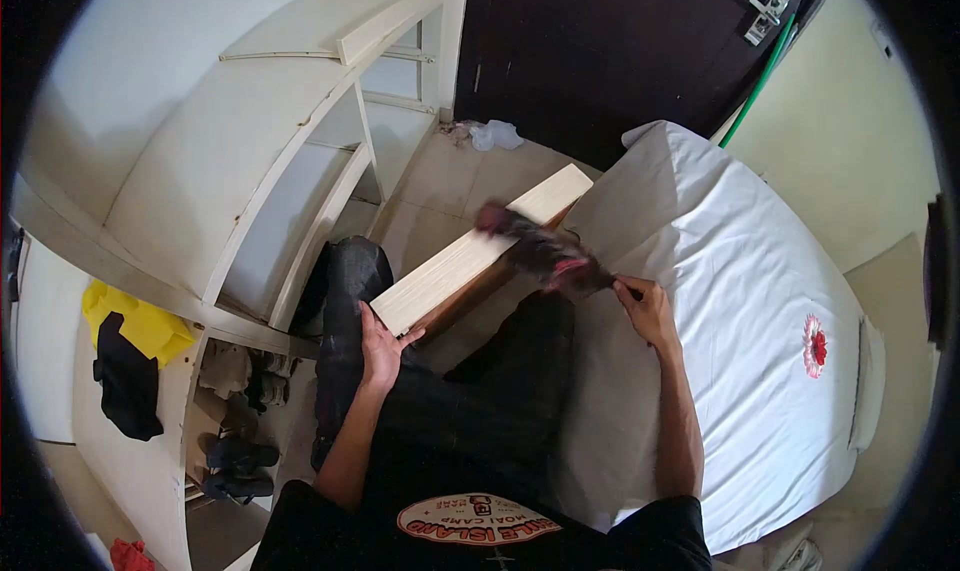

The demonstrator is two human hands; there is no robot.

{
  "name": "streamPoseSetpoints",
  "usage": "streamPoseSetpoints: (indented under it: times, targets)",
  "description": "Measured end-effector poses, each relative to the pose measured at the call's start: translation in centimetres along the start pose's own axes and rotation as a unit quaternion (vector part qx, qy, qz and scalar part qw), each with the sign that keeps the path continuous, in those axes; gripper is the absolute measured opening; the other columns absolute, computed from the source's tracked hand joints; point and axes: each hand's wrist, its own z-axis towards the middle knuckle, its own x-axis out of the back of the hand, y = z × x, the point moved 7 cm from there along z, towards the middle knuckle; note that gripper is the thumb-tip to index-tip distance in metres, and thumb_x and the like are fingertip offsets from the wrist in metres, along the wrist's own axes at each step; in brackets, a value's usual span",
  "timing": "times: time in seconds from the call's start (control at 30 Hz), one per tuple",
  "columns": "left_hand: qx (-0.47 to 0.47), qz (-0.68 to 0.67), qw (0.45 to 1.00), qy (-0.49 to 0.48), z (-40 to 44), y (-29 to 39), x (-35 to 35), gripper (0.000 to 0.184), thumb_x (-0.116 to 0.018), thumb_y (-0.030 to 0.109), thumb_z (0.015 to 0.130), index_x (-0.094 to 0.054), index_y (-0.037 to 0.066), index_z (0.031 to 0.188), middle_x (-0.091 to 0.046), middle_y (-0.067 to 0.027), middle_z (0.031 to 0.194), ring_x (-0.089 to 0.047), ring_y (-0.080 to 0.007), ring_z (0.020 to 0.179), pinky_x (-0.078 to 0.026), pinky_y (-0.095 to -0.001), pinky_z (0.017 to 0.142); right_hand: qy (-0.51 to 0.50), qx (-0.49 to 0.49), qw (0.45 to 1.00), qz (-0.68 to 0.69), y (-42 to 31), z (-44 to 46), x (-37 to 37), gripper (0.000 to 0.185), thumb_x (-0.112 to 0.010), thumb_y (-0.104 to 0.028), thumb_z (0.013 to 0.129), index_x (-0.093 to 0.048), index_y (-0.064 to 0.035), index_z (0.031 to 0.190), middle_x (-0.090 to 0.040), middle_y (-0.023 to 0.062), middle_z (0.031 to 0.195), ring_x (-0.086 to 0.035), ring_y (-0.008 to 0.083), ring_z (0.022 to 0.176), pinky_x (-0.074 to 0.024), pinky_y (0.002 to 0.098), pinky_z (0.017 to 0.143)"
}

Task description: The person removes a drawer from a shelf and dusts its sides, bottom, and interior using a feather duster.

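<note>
A long wooden board (447, 268), pale on its wide upper face and brown along the side, slants across in front of my legs. My left hand (381, 353) grips its near end, with thumb and fingers at the corners. In my right hand (648, 311) is one end of a dark cloth (548, 251) with reddish patches, pinched between thumb and fingers. The cloth stretches out to the left over the board and is smeared by motion; whether it touches the wood I cannot tell.
A bed with a white sheet (740, 301) lies close on the right. White open shelving (290, 201) curves along the left, with shoes (238, 453) in a lower compartment. A plastic bag (495, 135) rests on the floor by the dark door (600, 51).
</note>
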Motion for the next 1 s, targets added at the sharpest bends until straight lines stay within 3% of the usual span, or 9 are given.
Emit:
streamPoseSetpoints:
  times: [0.07, 0.17, 0.27, 0.37, 0.67, 0.77, 0.87, 0.97, 1.0]
  targets:
    - [0.002, 0.002, 1.000, -0.001, 0.1, -0.2, 0.3, 0.077, -0.024, 0.068, 0.095, -0.037, 0.006, 0.139, -0.047, -0.0136, 0.137, -0.049, -0.0245, 0.125, -0.050, -0.0471, 0.093, 0.040, -0.046, 0.998, -0.034, -0.9, 0.0, 0.8, 0.024, -0.061, -0.018, 0.092, -0.069, -0.0018, 0.108, -0.069, 0.0218, 0.089, -0.069, 0.0306, 0.080, -0.0516, 0.0358, 0.073]
    - [0.001, -0.004, 1.000, -0.001, 0.3, -0.3, 0.3, 0.078, -0.025, 0.069, 0.095, -0.035, 0.005, 0.139, -0.047, -0.0140, 0.137, -0.049, -0.0246, 0.125, -0.050, -0.0466, 0.092, 0.018, 0.047, 0.999, 0.002, -0.4, 0.1, 0.1, 0.023, -0.061, -0.017, 0.092, -0.069, 0.0005, 0.106, -0.069, 0.0221, 0.088, -0.069, 0.0287, 0.078, -0.0513, 0.0357, 0.071]
    - [0.005, -0.008, 1.000, 0.000, 0.2, -0.3, 0.2, 0.078, -0.025, 0.069, 0.095, -0.034, 0.006, 0.141, -0.046, -0.0141, 0.138, -0.049, -0.0250, 0.124, -0.051, -0.0464, 0.092, 0.032, 0.011, 0.999, 0.022, -0.3, 0.6, 0.7, 0.023, -0.062, -0.017, 0.092, -0.069, 0.0012, 0.103, -0.068, 0.0228, 0.088, -0.069, 0.0275, 0.078, -0.0512, 0.0359, 0.071]
    - [0.009, -0.005, 1.000, 0.000, 0.2, -0.4, 0.4, 0.078, -0.026, 0.068, 0.095, -0.032, 0.006, 0.142, -0.045, -0.0142, 0.138, -0.049, -0.0257, 0.124, -0.051, -0.0467, 0.092, 0.059, 0.002, 0.996, -0.063, -0.4, 0.9, 1.0, 0.024, -0.062, -0.018, 0.092, -0.069, 0.0011, 0.104, -0.068, 0.0241, 0.091, -0.070, 0.0280, 0.080, -0.0513, 0.0361, 0.071]
    - [0.012, -0.018, 1.000, 0.001, 0.7, -1.2, 1.2, 0.074, -0.024, 0.065, 0.097, -0.027, 0.009, 0.145, -0.041, -0.0131, 0.141, -0.048, -0.0268, 0.125, -0.051, -0.0484, 0.090, 0.036, 0.041, 0.998, 0.011, 0.9, 1.6, 0.0, 0.025, -0.061, -0.020, 0.091, -0.069, -0.0011, 0.105, -0.066, 0.0258, 0.094, -0.068, 0.0373, 0.086, -0.0517, 0.0385, 0.073]
    - [0.014, -0.016, 1.000, 0.010, 0.7, -1.1, 1.0, 0.074, -0.024, 0.065, 0.097, -0.026, 0.010, 0.146, -0.041, -0.0129, 0.142, -0.048, -0.0270, 0.125, -0.051, -0.0488, 0.090, 0.062, 0.017, 0.998, 0.004, 1.0, 1.9, 0.4, 0.024, -0.061, -0.020, 0.093, -0.068, -0.0016, 0.106, -0.064, 0.0200, 0.075, -0.057, 0.0172, 0.062, -0.0461, 0.0343, 0.061]
    - [0.018, -0.012, 1.000, 0.012, 0.5, -1.1, 1.0, 0.074, -0.024, 0.065, 0.097, -0.024, 0.011, 0.147, -0.040, -0.0129, 0.143, -0.047, -0.0274, 0.126, -0.051, -0.0492, 0.091, 0.096, 0.024, 0.994, -0.054, 1.3, 2.4, 0.4, 0.025, -0.061, -0.022, 0.093, -0.068, -0.0020, 0.106, -0.062, 0.0182, 0.072, -0.055, 0.0164, 0.062, -0.0459, 0.0351, 0.061]
    - [0.017, -0.019, 1.000, 0.009, 0.9, -1.5, 1.3, 0.074, -0.024, 0.065, 0.097, -0.022, 0.011, 0.148, -0.038, -0.0131, 0.144, -0.047, -0.0277, 0.126, -0.050, -0.0500, 0.091, 0.029, -0.035, 0.998, 0.035, 0.3, 2.0, 0.2, 0.025, -0.060, -0.022, 0.092, -0.069, -0.0027, 0.105, -0.067, 0.0249, 0.089, -0.067, 0.0387, 0.086, -0.0506, 0.0405, 0.073]
    - [0.017, -0.021, 1.000, 0.009, 1.0, -1.6, 1.4, 0.074, -0.024, 0.064, 0.097, -0.021, 0.012, 0.149, -0.038, -0.0132, 0.144, -0.047, -0.0278, 0.127, -0.050, -0.0503, 0.091, 0.055, -0.038, 0.998, 0.013, 0.4, 2.2, 0.5, 0.025, -0.060, -0.023, 0.092, -0.069, -0.0026, 0.104, -0.066, 0.0247, 0.088, -0.066, 0.0390, 0.084, -0.0503, 0.0406, 0.072]
